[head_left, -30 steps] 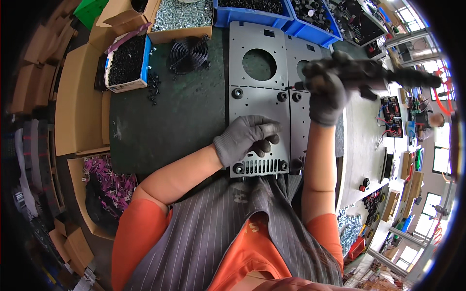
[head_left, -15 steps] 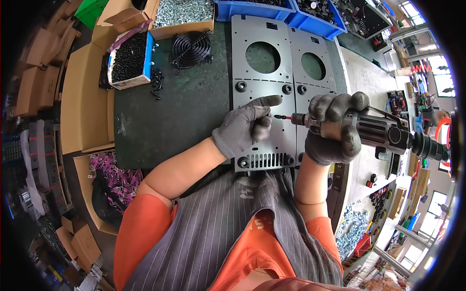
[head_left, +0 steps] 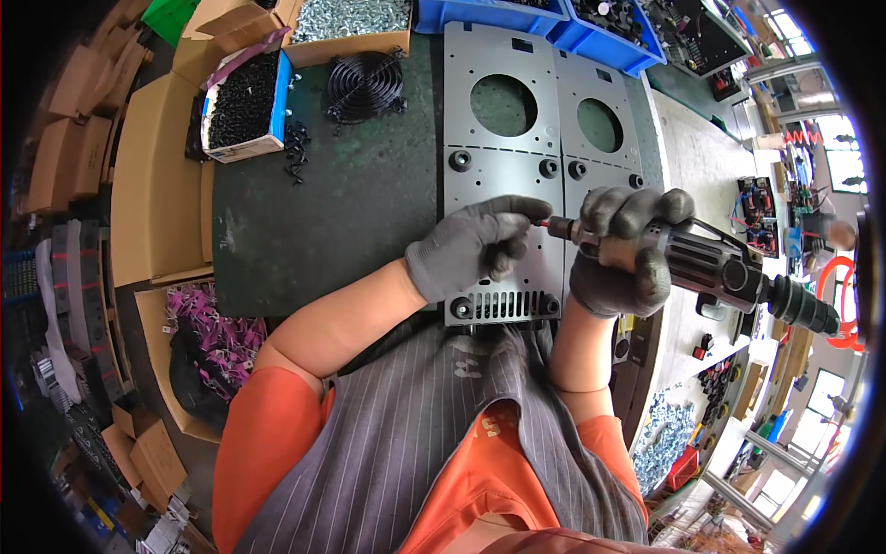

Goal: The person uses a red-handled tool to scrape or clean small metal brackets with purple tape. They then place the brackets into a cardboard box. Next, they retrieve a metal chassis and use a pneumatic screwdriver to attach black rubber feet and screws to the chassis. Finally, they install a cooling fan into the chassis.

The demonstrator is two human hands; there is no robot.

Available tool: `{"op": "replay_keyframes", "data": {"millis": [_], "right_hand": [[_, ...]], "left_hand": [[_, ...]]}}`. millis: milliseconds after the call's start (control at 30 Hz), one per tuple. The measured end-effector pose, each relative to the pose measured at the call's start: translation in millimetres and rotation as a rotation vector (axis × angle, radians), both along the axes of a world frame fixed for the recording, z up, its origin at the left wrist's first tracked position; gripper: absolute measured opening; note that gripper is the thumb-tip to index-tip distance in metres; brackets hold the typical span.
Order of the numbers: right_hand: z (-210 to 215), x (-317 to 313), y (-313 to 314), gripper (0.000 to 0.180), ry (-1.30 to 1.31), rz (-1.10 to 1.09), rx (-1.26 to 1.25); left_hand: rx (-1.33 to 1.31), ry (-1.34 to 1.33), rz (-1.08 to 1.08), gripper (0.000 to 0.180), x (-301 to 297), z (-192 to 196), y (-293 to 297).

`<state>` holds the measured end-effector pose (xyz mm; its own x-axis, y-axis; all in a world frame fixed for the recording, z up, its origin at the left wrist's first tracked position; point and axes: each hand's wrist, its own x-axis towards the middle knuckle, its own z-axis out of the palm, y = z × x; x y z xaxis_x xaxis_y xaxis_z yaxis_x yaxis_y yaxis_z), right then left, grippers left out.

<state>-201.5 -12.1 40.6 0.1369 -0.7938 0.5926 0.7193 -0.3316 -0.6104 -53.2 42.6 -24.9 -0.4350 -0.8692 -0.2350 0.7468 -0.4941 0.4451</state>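
Observation:
Two grey metal panels (head_left: 503, 171) with round holes lie side by side on the dark green mat. My right hand (head_left: 616, 258), in a grey glove, grips a black powered screwdriver (head_left: 720, 268) held level above the panels, its bit pointing left. My left hand (head_left: 475, 245), also gloved, pinches at the red-collared bit tip (head_left: 543, 222) with thumb and forefinger. Whether a screw sits between the fingers is too small to tell. Black rubber grommets (head_left: 459, 160) sit in the panel.
A black wire fan guard (head_left: 366, 85) lies at the mat's far side. A box of black parts (head_left: 242, 106), a cardboard box of silver screws (head_left: 351, 18) and blue bins (head_left: 517, 11) line the back. Purple parts (head_left: 208, 323) fill a box at left. A workbench with electronics (head_left: 761, 198) stands right.
The screwdriver came down from the upper right to lie level over the panels. My left hand lifted off the vented panel edge and reached the bit tip.

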Motion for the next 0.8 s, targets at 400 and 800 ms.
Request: {"op": "replay_keyframes", "data": {"millis": [400,800], "right_hand": [[4,-13,2,0.043,-0.074,0.094,0.035],[-1,-5,7,0.046,-0.080,-0.056,0.069]], "left_hand": [[0.035,0.203,-0.016,0.032,1,-3,-3],[-0.042,0.007,0.004,0.032,-2,6,0]]}}
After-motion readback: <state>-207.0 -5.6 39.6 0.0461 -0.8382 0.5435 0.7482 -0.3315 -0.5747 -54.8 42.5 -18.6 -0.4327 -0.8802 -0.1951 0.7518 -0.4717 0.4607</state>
